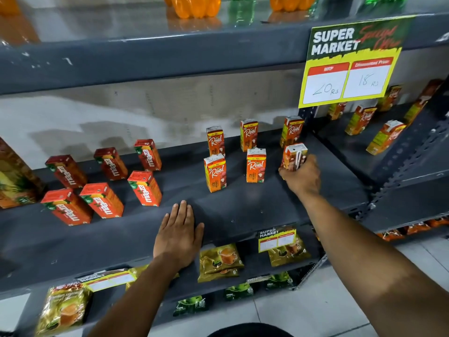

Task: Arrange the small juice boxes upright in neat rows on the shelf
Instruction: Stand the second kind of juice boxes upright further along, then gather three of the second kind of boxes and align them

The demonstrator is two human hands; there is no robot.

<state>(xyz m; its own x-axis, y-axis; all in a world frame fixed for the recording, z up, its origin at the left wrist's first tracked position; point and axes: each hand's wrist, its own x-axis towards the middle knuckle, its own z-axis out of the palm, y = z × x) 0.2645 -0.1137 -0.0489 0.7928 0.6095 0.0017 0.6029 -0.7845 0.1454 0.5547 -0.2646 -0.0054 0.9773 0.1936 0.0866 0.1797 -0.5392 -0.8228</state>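
I'm looking into a shop: grey metal shelf [243,215] racks stocked with juice boxes [215,172], and a "Super Market" price tag [349,62] showing rupee prices.

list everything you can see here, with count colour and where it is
Real juice boxes: five standing free plus one in the right hand, orange and red, two rows on the right of the middle shelf
held Real box: one, front row, right end
Maaza juice boxes: six, red and orange, two rows on the left of the same shelf
more juice boxes: at least five, orange, neighbouring shelf on the right
price sign: one, yellow, green and red, hanging from the upper shelf edge
bottles: orange and green, top shelf, count unclear
gold pouches: several, shelf below
green packets: several, lowest shelf
left hand: flat on the shelf's front edge
right hand: gripping the held box
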